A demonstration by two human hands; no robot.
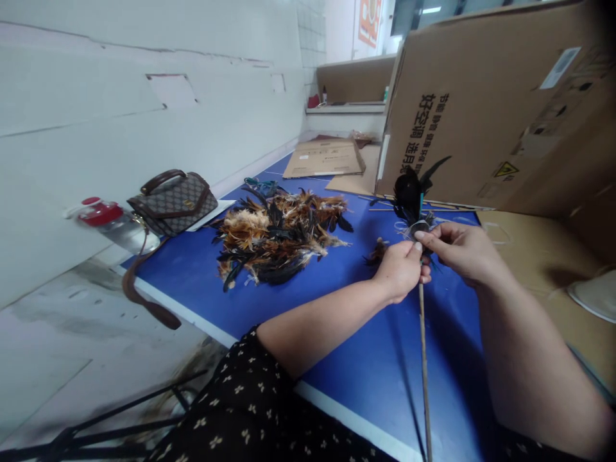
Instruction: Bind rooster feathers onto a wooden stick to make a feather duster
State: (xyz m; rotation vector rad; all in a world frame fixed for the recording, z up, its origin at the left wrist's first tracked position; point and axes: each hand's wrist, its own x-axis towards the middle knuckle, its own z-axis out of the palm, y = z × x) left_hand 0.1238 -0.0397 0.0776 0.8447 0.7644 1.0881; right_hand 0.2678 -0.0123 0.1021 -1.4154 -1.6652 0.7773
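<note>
A thin wooden stick [424, 359] stands nearly upright over the blue table [192, 269], with a tuft of black feathers [409, 189] bound at its top. My left hand [400, 269] is closed around the stick just below the tuft. My right hand [462, 250] pinches the stick and a pale thread or wire at the base of the feathers. A few loose brown feathers [378, 251] lie just left of my left hand. A heap of brown and black feathers [279, 234] lies on the table further left.
A large cardboard box [500, 102] stands at the back right, flattened cardboard [325, 157] behind the heap. A brown handbag [173, 202] and a red-capped bottle [113, 224] sit at the table's left edge. A white wall runs along the left.
</note>
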